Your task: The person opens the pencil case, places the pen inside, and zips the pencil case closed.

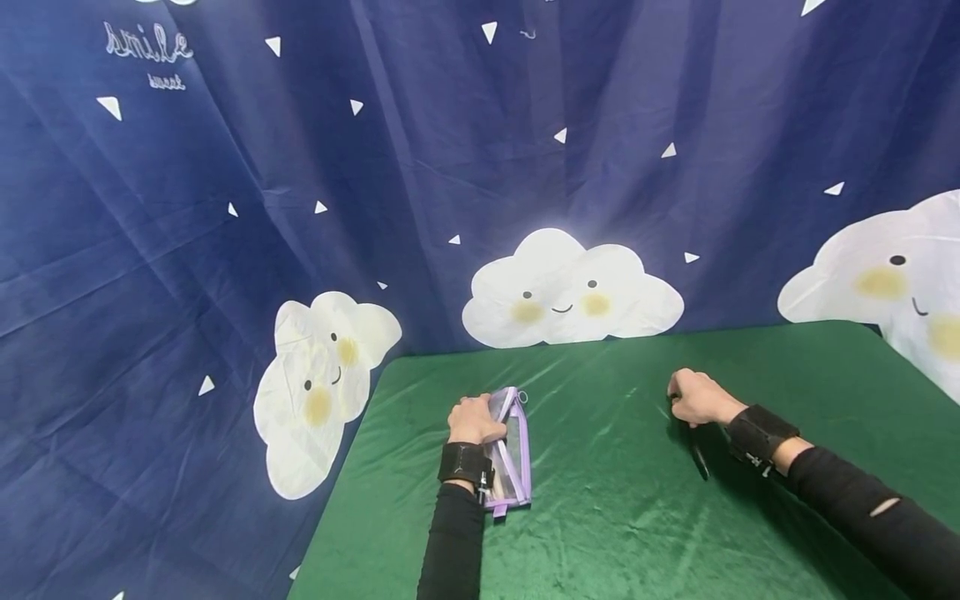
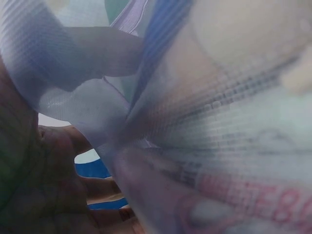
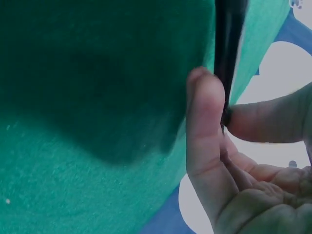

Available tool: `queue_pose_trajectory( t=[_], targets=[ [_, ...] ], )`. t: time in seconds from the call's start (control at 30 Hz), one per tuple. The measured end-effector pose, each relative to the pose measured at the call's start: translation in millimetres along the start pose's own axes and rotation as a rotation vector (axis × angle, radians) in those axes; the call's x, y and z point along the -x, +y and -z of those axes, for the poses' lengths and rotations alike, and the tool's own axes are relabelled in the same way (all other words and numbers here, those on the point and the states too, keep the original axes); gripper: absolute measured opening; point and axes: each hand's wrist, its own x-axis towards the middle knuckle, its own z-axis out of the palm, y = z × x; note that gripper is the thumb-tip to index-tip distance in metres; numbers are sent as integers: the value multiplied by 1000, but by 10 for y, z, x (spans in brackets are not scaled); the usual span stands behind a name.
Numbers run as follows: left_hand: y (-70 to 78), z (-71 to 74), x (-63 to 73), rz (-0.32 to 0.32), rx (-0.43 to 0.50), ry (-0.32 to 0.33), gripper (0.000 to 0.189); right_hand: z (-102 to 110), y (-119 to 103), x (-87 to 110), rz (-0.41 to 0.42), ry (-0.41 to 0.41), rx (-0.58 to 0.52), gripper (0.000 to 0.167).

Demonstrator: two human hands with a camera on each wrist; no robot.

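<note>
My left hand (image 1: pixel 474 422) grips the left side of a see-through zip pouch (image 1: pixel 524 454) with purple trim, lying on the green table. In the left wrist view the pouch's mesh-like plastic (image 2: pixel 234 117) fills most of the picture and bunches at the hand, with blurred pink print showing on it. Over on the right, my right hand (image 1: pixel 697 398) pinches a slim black pen-like stick (image 1: pixel 699 457) close over the table. The right wrist view shows the dark shaft (image 3: pixel 230 44) between thumb and fingers; its far end is cut off there.
A green cloth-covered table (image 1: pixel 600 533) spreads beneath both hands. Behind it and on the left hangs a dark blue curtain (image 1: pixel 450 150) printed with white clouds and triangles. A small ring (image 1: pixel 522 397) sits at the pouch's far corner.
</note>
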Motion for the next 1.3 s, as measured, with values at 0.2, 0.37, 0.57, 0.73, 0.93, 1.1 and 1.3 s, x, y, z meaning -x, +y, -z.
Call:
queue_pose_trajectory(
  t=[0.2,0.37,0.57,0.73,0.93,1.1,1.3],
  targets=[
    [-10,-6,2,5,17,-5,74,-4,-38,-18,-6,53,-34,26],
    [-8,3,3,3,25,-5,73,23,-67,-43,-12,64,-40,25],
    [-4,10,1,6,18,-7,73,21,-88,-81,-14,73,-41,28],
    [-4,7,7,6,6,-4,73,17,-136,-125,8,136,-13,30],
    [0,7,24,-2,13,5,72,71,-203,-204,43,203,9,28],
    [3,14,27,-15,11,5,73,126,-253,-247,48,217,-11,25],
    [-1,14,25,-12,4,0,76,148,-312,-288,51,251,-15,25]
  ],
)
